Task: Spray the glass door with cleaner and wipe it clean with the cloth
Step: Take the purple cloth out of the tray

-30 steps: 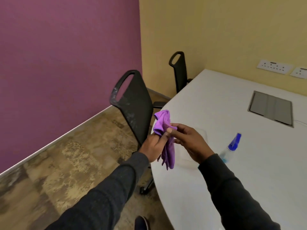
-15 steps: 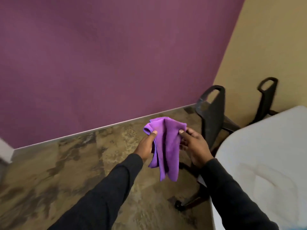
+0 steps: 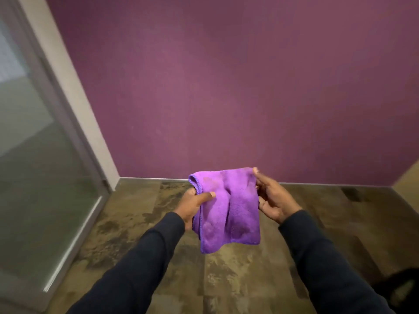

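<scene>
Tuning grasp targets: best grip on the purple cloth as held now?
Pinch the cloth at its top corners, coming from each side, as the left hand and right hand do. It hangs limp below that stretched top edge, so lower parts would bunch.

Two long dark sleeves point(image 3: 140, 264) of plain charcoal-black knit rise from the lower edge of the frame, one lower left, one lower right. Each ends snug at the wrist. The left hand point(image 3: 192, 203) and right hand point(image 3: 275, 201) are bare, without gloves.

We see soft, dim, even light, a motion-blurred cloth point(image 3: 226, 207), a hazy glass door point(image 3: 34, 155) and wide-angle bending at the edges.
</scene>
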The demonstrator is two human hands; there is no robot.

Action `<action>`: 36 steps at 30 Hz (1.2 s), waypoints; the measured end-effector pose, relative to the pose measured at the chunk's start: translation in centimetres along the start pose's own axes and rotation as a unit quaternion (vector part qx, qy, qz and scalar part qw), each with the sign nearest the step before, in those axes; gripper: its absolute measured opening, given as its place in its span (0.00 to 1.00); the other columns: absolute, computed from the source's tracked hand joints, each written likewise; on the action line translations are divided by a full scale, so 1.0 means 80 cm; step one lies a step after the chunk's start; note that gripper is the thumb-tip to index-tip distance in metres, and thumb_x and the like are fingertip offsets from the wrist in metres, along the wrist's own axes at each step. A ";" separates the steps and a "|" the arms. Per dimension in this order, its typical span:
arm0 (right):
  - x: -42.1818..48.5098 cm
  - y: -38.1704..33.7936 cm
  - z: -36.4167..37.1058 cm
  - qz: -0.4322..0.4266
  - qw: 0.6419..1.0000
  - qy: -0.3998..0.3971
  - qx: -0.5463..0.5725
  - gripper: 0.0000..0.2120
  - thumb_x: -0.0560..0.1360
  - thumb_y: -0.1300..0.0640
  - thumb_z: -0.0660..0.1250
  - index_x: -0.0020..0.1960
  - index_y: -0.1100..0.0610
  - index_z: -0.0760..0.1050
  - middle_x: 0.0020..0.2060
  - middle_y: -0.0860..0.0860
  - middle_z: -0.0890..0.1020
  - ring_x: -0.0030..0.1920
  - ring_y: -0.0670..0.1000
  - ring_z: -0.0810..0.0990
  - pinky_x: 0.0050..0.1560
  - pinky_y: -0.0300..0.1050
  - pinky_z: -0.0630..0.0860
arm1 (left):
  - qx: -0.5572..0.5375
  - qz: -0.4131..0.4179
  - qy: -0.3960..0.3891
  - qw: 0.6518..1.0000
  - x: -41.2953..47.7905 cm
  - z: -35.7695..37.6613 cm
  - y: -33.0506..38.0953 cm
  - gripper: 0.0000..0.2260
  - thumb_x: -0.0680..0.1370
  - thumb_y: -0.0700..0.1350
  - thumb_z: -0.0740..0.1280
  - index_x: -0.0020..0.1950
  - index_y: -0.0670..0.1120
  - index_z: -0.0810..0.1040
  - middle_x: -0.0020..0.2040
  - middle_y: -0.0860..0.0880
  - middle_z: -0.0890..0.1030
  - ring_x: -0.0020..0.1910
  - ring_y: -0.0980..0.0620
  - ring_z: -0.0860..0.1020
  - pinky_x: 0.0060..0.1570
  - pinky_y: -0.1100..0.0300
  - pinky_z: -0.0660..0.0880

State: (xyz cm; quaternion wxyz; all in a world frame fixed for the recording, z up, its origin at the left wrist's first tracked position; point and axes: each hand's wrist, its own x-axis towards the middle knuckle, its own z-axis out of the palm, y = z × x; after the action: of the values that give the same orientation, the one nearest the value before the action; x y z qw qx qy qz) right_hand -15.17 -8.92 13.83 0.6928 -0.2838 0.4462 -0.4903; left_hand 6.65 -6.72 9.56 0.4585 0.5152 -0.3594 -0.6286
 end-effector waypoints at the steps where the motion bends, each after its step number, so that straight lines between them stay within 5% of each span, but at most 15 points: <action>1: 0.013 -0.001 0.019 -0.002 0.999 -0.040 0.008 0.16 0.81 0.46 0.65 0.51 0.58 0.81 0.38 0.52 0.84 0.37 0.47 0.83 0.39 0.39 0.83 | -0.023 0.002 0.028 0.999 0.007 -0.022 0.005 0.12 0.77 0.36 0.69 0.60 0.37 0.79 0.53 0.38 0.84 0.50 0.40 0.83 0.52 0.45 0.81; 4: 0.054 0.030 0.072 0.027 0.989 -0.123 -0.075 0.16 0.78 0.40 0.65 0.46 0.52 0.80 0.33 0.47 0.81 0.29 0.42 0.78 0.29 0.34 0.75 | -0.101 0.015 0.112 0.988 0.027 -0.083 0.015 0.11 0.78 0.35 0.66 0.60 0.36 0.78 0.53 0.36 0.83 0.51 0.39 0.82 0.57 0.41 0.78; 9: 0.135 0.132 0.154 0.069 0.954 -0.164 -0.243 0.17 0.77 0.64 0.71 0.65 0.64 0.77 0.53 0.60 0.86 0.49 0.56 0.85 0.50 0.49 0.83 | -0.122 -0.011 0.223 0.967 0.046 -0.172 0.020 0.07 0.79 0.36 0.64 0.56 0.38 0.79 0.50 0.35 0.83 0.47 0.39 0.82 0.51 0.45 0.80; 14: 0.224 0.162 0.232 0.083 0.923 -0.196 -0.322 0.14 0.77 0.66 0.68 0.62 0.58 0.80 0.51 0.58 0.87 0.56 0.61 0.85 0.60 0.61 0.80 | -0.095 -0.030 0.275 0.956 0.068 -0.249 0.038 0.09 0.74 0.36 0.68 0.54 0.40 0.80 0.47 0.35 0.82 0.46 0.41 0.80 0.52 0.43 0.78; 17: 0.276 0.169 0.280 0.088 0.904 -0.228 -0.350 0.14 0.77 0.68 0.64 0.57 0.57 0.81 0.51 0.59 0.87 0.56 0.61 0.84 0.62 0.64 0.79 | -0.042 -0.019 0.312 0.949 0.092 -0.291 0.052 0.22 0.63 0.37 0.66 0.57 0.40 0.79 0.46 0.37 0.82 0.44 0.44 0.79 0.51 0.45 0.78; 22: 0.353 0.168 0.357 0.095 0.893 -0.285 -0.336 0.10 0.79 0.64 0.67 0.59 0.57 0.80 0.50 0.55 0.88 0.53 0.57 0.85 0.53 0.52 0.82 | 0.042 -0.021 0.376 0.925 0.121 -0.341 0.087 0.18 0.66 0.33 0.61 0.52 0.47 0.77 0.38 0.46 0.81 0.36 0.50 0.77 0.37 0.61 0.76; 27: 0.399 0.180 0.430 0.112 0.873 -0.349 -0.322 0.11 0.80 0.63 0.67 0.61 0.58 0.79 0.50 0.57 0.88 0.49 0.57 0.84 0.55 0.55 0.80 | 0.059 -0.008 0.447 0.893 0.126 -0.392 0.101 0.26 0.61 0.37 0.59 0.57 0.48 0.79 0.45 0.48 0.84 0.40 0.52 0.80 0.42 0.59 0.78; 29: 0.410 0.184 0.461 0.106 0.852 -0.376 -0.350 0.11 0.79 0.65 0.65 0.60 0.57 0.80 0.49 0.56 0.88 0.47 0.54 0.84 0.48 0.49 0.81 | 0.051 -0.001 0.469 0.882 0.125 -0.413 0.106 0.27 0.61 0.37 0.58 0.58 0.48 0.80 0.46 0.49 0.85 0.40 0.54 0.80 0.40 0.62 0.77; 36: 0.426 0.203 0.577 0.064 0.790 -0.447 -0.414 0.15 0.81 0.68 0.62 0.54 0.48 0.78 0.48 0.48 0.84 0.47 0.50 0.81 0.45 0.45 0.77 | 0.025 0.025 0.558 0.829 0.119 -0.497 0.128 0.15 0.73 0.29 0.64 0.46 0.48 0.81 0.39 0.57 0.84 0.35 0.66 0.79 0.36 0.72 0.74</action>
State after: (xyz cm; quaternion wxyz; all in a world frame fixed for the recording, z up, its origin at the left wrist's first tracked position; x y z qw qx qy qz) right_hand 37.30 -36.93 9.07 0.6609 -0.7019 0.2639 -0.0312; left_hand 47.16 -18.23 7.58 0.5838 0.7801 -0.0711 -0.2136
